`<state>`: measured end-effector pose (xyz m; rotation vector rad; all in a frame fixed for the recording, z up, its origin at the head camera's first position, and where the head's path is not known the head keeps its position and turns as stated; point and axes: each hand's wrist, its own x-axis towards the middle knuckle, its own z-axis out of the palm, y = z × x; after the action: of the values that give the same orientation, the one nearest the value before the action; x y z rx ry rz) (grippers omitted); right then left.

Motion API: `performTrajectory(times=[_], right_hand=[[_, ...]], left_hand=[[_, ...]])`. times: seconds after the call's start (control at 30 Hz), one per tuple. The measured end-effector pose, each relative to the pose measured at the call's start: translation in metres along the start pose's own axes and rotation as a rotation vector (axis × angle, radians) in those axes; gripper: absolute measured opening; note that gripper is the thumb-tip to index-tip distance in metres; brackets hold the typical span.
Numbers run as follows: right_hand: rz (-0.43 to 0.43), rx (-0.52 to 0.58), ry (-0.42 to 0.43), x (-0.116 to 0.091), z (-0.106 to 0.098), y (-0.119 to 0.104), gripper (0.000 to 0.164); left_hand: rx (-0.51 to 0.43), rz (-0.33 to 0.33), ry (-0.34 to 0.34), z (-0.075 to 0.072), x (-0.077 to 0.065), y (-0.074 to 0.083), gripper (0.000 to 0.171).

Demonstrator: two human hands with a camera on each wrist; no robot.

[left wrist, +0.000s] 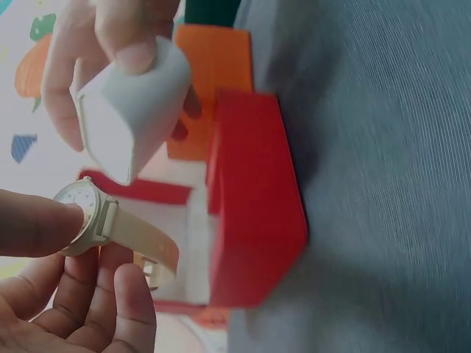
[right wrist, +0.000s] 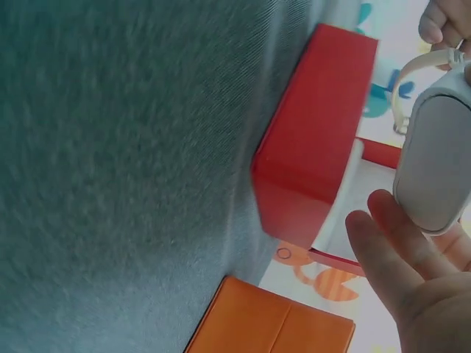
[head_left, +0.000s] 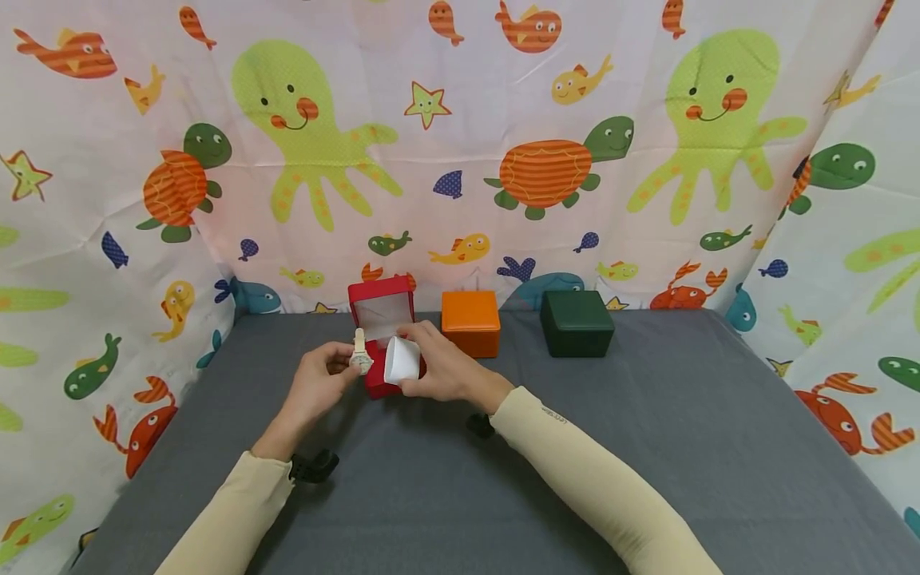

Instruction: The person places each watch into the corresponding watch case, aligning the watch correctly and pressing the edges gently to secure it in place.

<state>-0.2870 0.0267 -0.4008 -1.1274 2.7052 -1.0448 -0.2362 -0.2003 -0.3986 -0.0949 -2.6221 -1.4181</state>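
My left hand [head_left: 320, 380] pinches a cream-strapped wristwatch [head_left: 361, 362] by its case between thumb and fingers. In the left wrist view the watch strap [left wrist: 147, 234] hangs loose with its buckle end dangling. A white watch cushion [head_left: 402, 361] is in my right hand [head_left: 446, 365], gripped between thumb and fingers, just right of the watch. Its flat end [right wrist: 436, 163] faces the right wrist camera. Both are held over a red box [head_left: 377, 386], whose lid [head_left: 382, 307] stands up with a pale lining. My right hand hides part of the box.
To the right of the red box stand a closed orange box [head_left: 470, 323] and a closed dark green box [head_left: 577, 323]. A grey cloth [head_left: 460, 479] covers the table. Behind it hangs a curtain [head_left: 446, 144] printed with sea animals.
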Motion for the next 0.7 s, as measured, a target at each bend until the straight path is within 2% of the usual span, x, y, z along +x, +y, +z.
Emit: performTrajectory(times=[0.13, 0.33, 0.57, 0.7], right_hand=[[-0.043, 0.105, 0.052, -0.008, -0.001, -0.001, 0.074], [-0.047, 0.268, 0.095, -0.021, -0.002, 0.0, 0.058], [-0.085, 0.357, 0.119, -0.037, -0.008, 0.008, 0.051], [-0.105, 0.4, 0.12, -0.045, -0.013, 0.012, 0.049]], left_hand=[[-0.035, 0.035, -0.011, 0.008, -0.005, 0.011, 0.025], [-0.122, 0.016, -0.026, 0.021, -0.007, 0.024, 0.025], [-0.304, -0.003, -0.101, 0.036, -0.005, 0.031, 0.026], [-0.415, -0.019, -0.157, 0.04, -0.005, 0.034, 0.026]])
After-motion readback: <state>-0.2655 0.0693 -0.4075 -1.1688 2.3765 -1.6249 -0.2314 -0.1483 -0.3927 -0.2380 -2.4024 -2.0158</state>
